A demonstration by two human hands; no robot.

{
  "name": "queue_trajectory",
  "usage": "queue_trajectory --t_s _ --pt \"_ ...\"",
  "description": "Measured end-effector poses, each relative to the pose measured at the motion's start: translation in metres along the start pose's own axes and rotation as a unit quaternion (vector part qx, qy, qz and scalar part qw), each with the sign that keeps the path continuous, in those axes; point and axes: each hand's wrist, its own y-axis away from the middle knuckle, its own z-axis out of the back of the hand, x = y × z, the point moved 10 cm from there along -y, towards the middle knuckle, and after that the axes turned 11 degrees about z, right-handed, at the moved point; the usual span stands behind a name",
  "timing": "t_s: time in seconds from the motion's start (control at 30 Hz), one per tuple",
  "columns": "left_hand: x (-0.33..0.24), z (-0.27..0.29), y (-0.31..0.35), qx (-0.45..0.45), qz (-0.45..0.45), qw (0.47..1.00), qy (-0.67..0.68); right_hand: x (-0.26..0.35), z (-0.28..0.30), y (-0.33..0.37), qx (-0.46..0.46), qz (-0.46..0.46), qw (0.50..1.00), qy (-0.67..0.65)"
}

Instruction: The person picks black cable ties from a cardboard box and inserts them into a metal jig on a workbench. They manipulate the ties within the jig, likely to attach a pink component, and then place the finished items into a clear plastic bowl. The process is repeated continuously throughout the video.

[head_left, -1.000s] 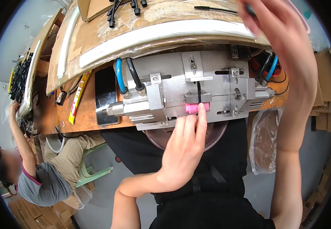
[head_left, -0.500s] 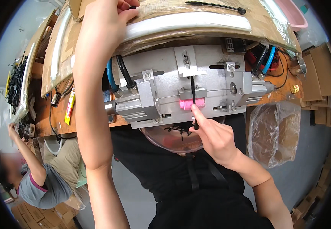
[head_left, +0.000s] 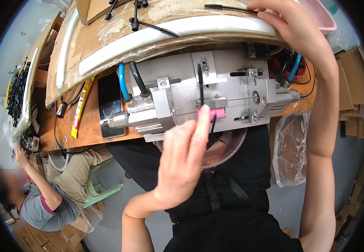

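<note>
Likely swap: my left hand (head_left: 180, 159) points at black wand (head_left: 201, 86), grip unclear; right hand (head_left: 291, 23) pinches second wand (head_left: 230, 8) toward cardboard's (head_left: 190, 11) right edge; should lift next.

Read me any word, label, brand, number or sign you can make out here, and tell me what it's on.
No text here can be quoted reliably.
Yellow packet, lying on the wooden bench: red marking, too small and blurred to read.
Cardboard cartons, lower left: faint dark print, too small to read.
Metal fixture and pink block: no legible lettering.
</note>
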Motion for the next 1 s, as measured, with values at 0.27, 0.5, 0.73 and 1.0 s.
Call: queue_trajectory --t_s 0.27,0.5,0.73,1.0 --pt "-0.011 -0.051 0.020 0.073 0.012 0.992 -0.099 -0.035 -0.008 -0.002 0.045 -0.059 0.975 -0.208" --pt "-0.009 -0.054 0.018 0.094 0.023 0.989 -0.108 -0.088 0.002 0.081 -0.167 -0.214 0.753 -0.600" --pt "-0.006 -0.056 0.019 0.114 0.033 0.988 -0.093 0.027 0.021 0.134 -0.213 -0.135 0.784 -0.568" --pt "-0.021 -0.024 0.041 0.145 0.068 0.985 -0.063 0.118 -0.029 0.154 -0.068 -0.025 0.920 -0.385"
